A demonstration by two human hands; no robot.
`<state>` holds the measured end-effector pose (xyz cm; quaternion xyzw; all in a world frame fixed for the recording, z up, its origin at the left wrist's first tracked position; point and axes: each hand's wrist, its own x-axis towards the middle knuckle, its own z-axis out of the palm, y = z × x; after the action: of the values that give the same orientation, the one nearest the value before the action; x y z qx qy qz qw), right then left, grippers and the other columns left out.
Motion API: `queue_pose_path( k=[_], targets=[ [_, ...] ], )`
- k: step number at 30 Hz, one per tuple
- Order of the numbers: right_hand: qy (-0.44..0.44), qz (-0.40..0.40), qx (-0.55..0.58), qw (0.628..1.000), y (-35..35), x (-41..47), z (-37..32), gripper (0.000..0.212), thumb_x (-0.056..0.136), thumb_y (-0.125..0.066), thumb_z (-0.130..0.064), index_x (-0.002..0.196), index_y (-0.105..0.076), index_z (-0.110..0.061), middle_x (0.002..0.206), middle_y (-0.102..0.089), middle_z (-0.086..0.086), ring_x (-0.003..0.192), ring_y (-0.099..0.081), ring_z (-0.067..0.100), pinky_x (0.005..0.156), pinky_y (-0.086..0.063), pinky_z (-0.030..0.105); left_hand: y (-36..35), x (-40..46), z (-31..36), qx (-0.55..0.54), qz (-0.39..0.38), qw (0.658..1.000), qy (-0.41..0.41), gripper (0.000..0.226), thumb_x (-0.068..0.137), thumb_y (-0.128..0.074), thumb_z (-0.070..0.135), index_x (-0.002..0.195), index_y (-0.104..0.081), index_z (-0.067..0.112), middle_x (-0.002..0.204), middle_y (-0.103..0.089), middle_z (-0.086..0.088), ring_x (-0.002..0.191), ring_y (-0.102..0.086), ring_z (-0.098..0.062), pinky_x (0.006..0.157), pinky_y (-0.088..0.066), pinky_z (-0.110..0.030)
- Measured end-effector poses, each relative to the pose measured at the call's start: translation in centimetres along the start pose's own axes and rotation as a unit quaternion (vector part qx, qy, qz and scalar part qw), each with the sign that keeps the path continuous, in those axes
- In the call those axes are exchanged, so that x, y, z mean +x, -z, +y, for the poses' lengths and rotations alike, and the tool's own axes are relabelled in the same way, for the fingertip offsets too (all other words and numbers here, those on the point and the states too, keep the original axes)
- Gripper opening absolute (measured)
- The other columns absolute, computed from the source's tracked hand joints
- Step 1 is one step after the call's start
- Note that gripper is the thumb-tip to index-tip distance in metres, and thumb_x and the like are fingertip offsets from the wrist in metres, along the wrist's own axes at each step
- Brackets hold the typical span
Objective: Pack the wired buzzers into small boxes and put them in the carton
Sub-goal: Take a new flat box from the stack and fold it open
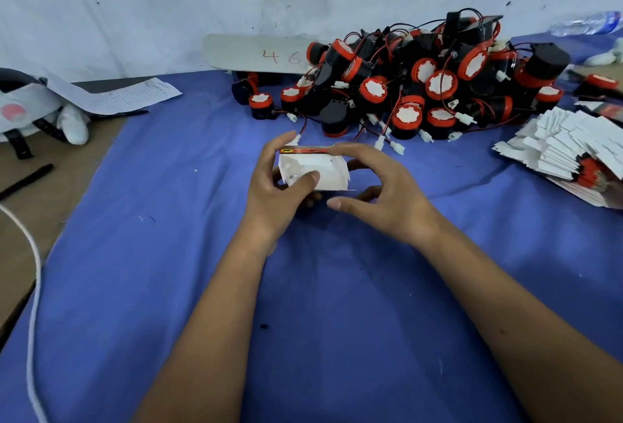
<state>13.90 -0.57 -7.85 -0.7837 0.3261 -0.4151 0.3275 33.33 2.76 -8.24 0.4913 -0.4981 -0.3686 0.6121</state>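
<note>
A small box (315, 169) is held above the blue cloth (202, 254) at the middle of the desk, clamped between both hands. The left hand (279, 183) is curled round its left end, the thumb pressed on the white face and the fingers hooked over the far edge, where a red and black printed strip shows. The right hand (377, 186) is curled round the right end, fingers over the top, thumb lying just below the box's near edge. White flaps stick out at both ends of the box.

Behind the box, a heap of buzzers (421, 85) is piled on the cloth against the wall: black bodies, red rims, white round faces, with red and black wires ending in white plugs. A grey board (256, 55) marked "4 6" lies beside and partly under the heap. At the right edge, a stack of flat boxes (566, 149) is fanned out. At the left, a printed sheet (124, 95), a pen (27, 179) and a white cord (33, 271) are seen. A plastic bottle (586, 23) lies at the far right.
</note>
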Motion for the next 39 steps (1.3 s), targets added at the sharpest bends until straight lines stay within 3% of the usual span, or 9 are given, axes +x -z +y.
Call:
queue_pose_path(
  k=[8,13,17,20,22,24,29,34,39],
  targets=[
    [-0.054,-0.026,0.111,0.992,0.3,0.1,0.4,0.063,0.091,-0.078,-0.026,0.146,-0.049,-0.034,0.138,-0.059,-0.015,0.128,-0.056,0.009,0.092,-0.059,0.032,0.4,0.0,-0.1,-0.04,-0.113,0.993,0.022,0.056,0.085,-0.074,0.012,0.133,-0.064,0.04,0.115,-0.074,-0.001,0.076,-0.073,-0.027,0.067,-0.059,-0.029],
    [-0.064,0.024,0.135,0.988,-0.1,0.4,0.6,0.04,0.094,-0.075,-0.019,0.131,-0.061,-0.026,0.12,-0.068,-0.007,0.108,-0.066,0.02,0.073,-0.061,0.032,-0.2,-0.1,0.1,-0.005,-0.09,0.996,-0.001,0.038,0.093,-0.071,0.019,0.129,-0.068,0.03,0.108,-0.076,0.003,0.066,-0.072,-0.028,0.059,-0.059,-0.031],
    [-0.081,0.082,0.132,0.985,-0.1,0.7,1.0,0.039,0.094,-0.072,-0.012,0.13,-0.06,-0.022,0.117,-0.069,0.003,0.102,-0.068,0.026,0.061,-0.061,0.034,-0.6,-0.5,0.3,0.034,-0.094,0.995,-0.024,0.04,0.095,-0.073,0.015,0.131,-0.068,0.031,0.111,-0.075,0.007,0.063,-0.071,-0.025,0.056,-0.058,-0.03],
    [-0.091,0.099,0.146,0.98,0.0,0.7,1.1,0.044,0.096,-0.071,-0.017,0.135,-0.059,-0.033,0.119,-0.066,-0.001,0.097,-0.069,0.025,0.062,-0.063,0.041,-0.7,-0.7,1.2,0.004,-0.114,0.993,0.018,0.049,0.088,-0.073,0.045,0.136,-0.062,0.046,0.122,-0.072,0.011,0.073,-0.074,-0.022,0.056,-0.057,-0.029],
    [-0.087,0.098,0.149,0.98,0.0,0.7,0.9,0.047,0.098,-0.068,-0.02,0.137,-0.057,-0.044,0.126,-0.063,-0.008,0.096,-0.07,0.026,0.067,-0.063,0.05,-0.8,-0.8,1.7,-0.038,-0.137,0.987,0.074,0.056,0.085,-0.059,0.069,0.139,-0.056,0.055,0.136,-0.066,0.01,0.081,-0.076,-0.027,0.053,-0.056,-0.031],
    [-0.068,0.079,0.153,0.983,0.0,0.6,0.7,0.044,0.1,-0.065,-0.022,0.136,-0.058,-0.045,0.133,-0.06,-0.015,0.096,-0.071,0.028,0.069,-0.063,0.054,-0.8,-0.8,1.9,-0.068,-0.144,0.982,0.104,0.059,0.084,-0.051,0.076,0.14,-0.053,0.058,0.139,-0.066,0.009,0.09,-0.077,-0.033,0.052,-0.056,-0.032],
    [-0.059,0.049,0.182,0.98,-0.3,0.3,0.0,0.029,0.1,-0.064,-0.024,0.129,-0.065,-0.031,0.116,-0.067,-0.012,0.088,-0.072,0.029,0.06,-0.063,0.041,-1.3,-1.0,1.7,-0.095,-0.126,0.985,0.074,0.046,0.09,-0.065,0.056,0.135,-0.061,0.048,0.112,-0.074,0.014,0.095,-0.076,-0.024,0.06,-0.059,-0.033],
    [-0.075,0.061,0.156,0.983,-0.5,0.2,-0.6,0.028,0.099,-0.064,-0.036,0.125,-0.067,-0.027,0.121,-0.068,-0.006,0.098,-0.073,0.024,0.062,-0.064,0.045,-1.7,-1.2,1.5,-0.082,-0.081,0.993,0.032,0.038,0.096,-0.069,0.031,0.132,-0.064,0.04,0.12,-0.072,0.0,0.101,-0.074,-0.026,0.064,-0.059,-0.03],
    [-0.001,0.067,-0.01,0.998,-0.9,0.3,-0.6,0.038,0.095,-0.065,-0.038,0.132,-0.06,-0.029,0.135,-0.06,-0.012,0.129,-0.055,0.007,0.104,-0.05,0.035,-2.1,-1.0,0.9,-0.063,-0.048,0.997,0.004,0.038,0.101,-0.063,0.009,0.13,-0.065,0.033,0.117,-0.074,0.002,0.102,-0.074,-0.022,0.064,-0.06,-0.028]
  ],
)
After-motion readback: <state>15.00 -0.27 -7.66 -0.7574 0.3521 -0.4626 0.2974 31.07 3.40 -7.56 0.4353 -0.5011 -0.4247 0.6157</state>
